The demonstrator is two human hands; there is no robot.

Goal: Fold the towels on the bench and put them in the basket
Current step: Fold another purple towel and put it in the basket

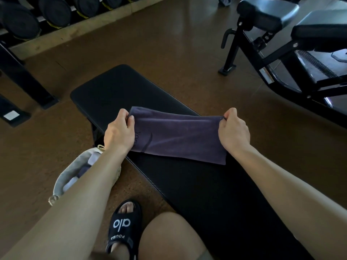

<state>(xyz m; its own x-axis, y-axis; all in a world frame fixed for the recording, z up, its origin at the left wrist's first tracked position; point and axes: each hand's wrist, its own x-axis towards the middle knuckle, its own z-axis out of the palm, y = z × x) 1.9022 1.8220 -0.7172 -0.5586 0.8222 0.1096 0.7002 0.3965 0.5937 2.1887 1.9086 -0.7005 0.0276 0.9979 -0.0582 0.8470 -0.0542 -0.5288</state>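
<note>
The left hand (119, 131) pinches the far left corner of the towel (178, 136) between thumb and curled fingers. The right hand (233, 130) pinches the far right corner the same way. The hands are well apart, with the dark purple towel stretched between them. The far edge is lifted; the near edge lies on the black counter (197, 184), below and between the hands. The towel appears folded into a long band. The basket (62, 181), light grey fabric, stands on the floor beside the counter, under the left forearm; pale and purple cloth shows inside it. A black sandal (122, 224) rests on the floor near the basket. A weight machine (281, 53) stands beyond the right hand, and a dumbbell rack (37, 17) beyond the left.
</note>
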